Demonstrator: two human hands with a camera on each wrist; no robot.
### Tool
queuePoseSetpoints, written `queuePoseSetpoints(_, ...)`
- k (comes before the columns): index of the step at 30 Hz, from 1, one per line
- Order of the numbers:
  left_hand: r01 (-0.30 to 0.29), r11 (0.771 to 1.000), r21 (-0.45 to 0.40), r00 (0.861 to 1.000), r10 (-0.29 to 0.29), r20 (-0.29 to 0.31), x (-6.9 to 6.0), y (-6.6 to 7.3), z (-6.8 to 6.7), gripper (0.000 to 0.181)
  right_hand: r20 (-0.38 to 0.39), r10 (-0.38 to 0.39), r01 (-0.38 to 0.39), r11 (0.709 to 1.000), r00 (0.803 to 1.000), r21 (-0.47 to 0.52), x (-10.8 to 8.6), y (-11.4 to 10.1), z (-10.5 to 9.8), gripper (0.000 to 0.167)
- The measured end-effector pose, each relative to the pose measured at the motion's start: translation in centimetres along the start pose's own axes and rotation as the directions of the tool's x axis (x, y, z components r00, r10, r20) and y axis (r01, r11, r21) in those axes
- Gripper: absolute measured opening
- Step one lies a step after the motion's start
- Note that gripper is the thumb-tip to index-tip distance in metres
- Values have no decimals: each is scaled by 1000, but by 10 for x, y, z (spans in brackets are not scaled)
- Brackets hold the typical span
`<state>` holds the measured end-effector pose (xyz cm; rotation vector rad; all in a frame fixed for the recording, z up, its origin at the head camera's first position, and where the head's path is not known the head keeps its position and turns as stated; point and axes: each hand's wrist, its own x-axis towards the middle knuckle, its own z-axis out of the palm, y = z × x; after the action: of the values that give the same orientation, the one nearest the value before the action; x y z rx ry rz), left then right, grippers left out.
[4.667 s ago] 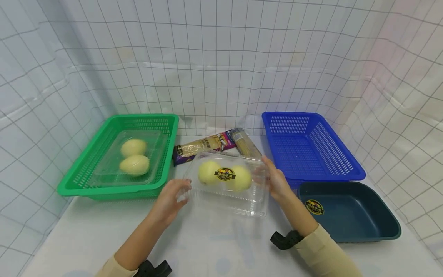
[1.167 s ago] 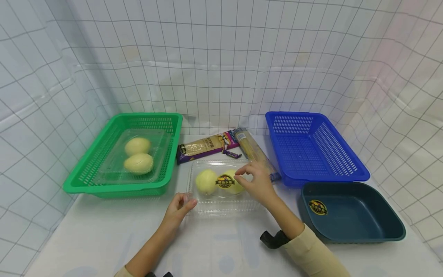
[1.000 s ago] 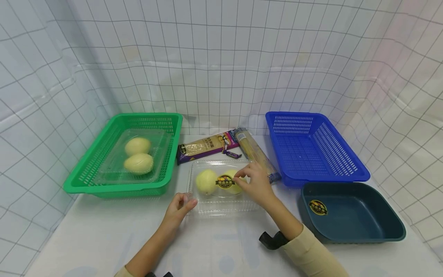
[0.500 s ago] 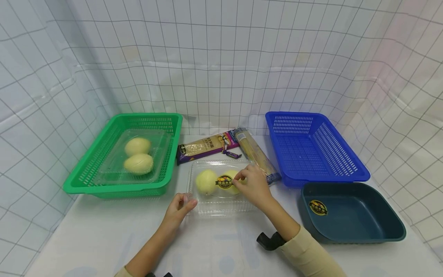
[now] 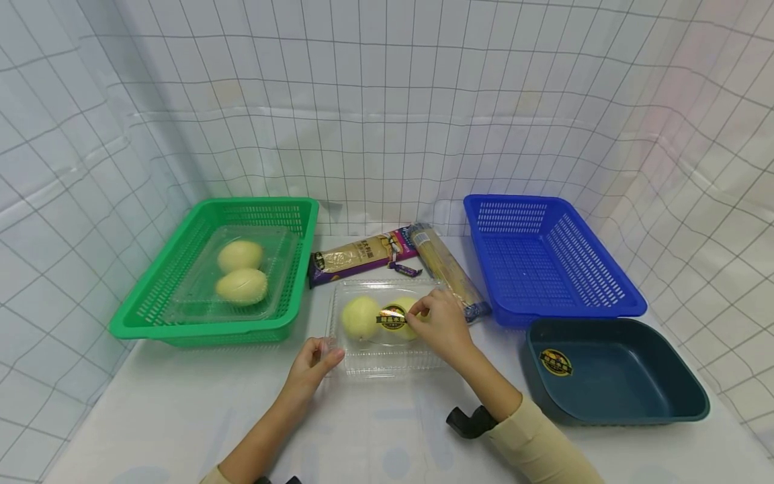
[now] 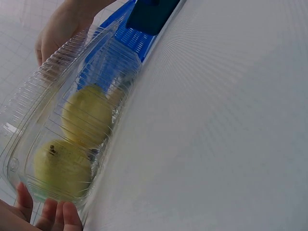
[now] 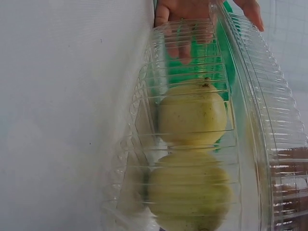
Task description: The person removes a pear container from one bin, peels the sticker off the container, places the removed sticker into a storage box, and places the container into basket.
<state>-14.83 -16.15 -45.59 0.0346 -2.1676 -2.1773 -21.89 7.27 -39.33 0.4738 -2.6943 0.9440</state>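
A clear plastic clamshell box [image 5: 393, 359] with two round pale yellow-green fruits [image 5: 361, 318] lies on the table. My left hand [image 5: 311, 370] grips its left edge, thumb above; in the left wrist view those fingers [image 6: 72, 216] curl at the box's end. On the lid is a black-and-gold sticker [image 5: 390, 317]. My right hand [image 5: 446, 329] pinches the sticker's right end between thumb and forefinger, and the fingertips partly cover it. The right wrist view looks through the box wall at both fruits [image 7: 192, 113], with the left hand [image 7: 185, 19] beyond.
A green basket [image 5: 287, 329] at left holds another clear box with two yellow fruits [image 5: 240, 286]. Two noodle packs [image 5: 357, 259] [image 5: 447, 265] and a small purple wrapper [image 5: 405, 269] lie behind. At right are a blue basket [image 5: 568, 312] and a dark teal bin [image 5: 629, 376] bearing a similar sticker.
The box was held up tilted in both hands, and now lies flat. My right hand moved from its right edge to the sticker, shifting slightly down-left lately. The left hand stays.
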Motion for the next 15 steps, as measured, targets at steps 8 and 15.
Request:
queuePoseSetpoints(8, 0, 1000, -5, 1000, 0, 2, 0, -1, 0, 22, -14, 8, -7, 999, 1000, 54, -1, 0, 0, 11)
queuePoseSetpoints(15, 2, 1000, 11, 1000, -2, -1, 0, -2, 0, 23, -81, -15, 26, 991, 997, 135, -2, 2, -1, 9)
